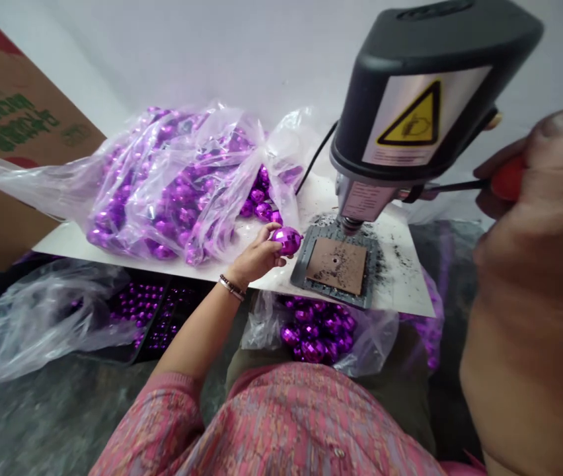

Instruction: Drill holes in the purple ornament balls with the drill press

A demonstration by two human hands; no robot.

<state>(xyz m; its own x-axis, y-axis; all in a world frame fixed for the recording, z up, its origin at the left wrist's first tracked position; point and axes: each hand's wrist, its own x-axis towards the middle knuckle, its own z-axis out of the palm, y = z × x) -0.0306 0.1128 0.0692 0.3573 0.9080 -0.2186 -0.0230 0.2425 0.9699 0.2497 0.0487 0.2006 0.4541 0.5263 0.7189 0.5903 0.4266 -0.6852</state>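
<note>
Grip: left hand [256,256] grasping purple faceted ornament [287,240], 8 o'clock from drill press [410,112]; right hand [549,192] clenched on red-handled tool [508,178], 4 o'clock.

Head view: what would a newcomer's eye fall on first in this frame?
The black bench drill looms at upper right, its yellow warning label facing the camera, while the right hand grips a red handle at far right. At centre, the left hand holds a faceted purple ornament, beside a clear plastic bag heaped with matching ornaments.
</note>
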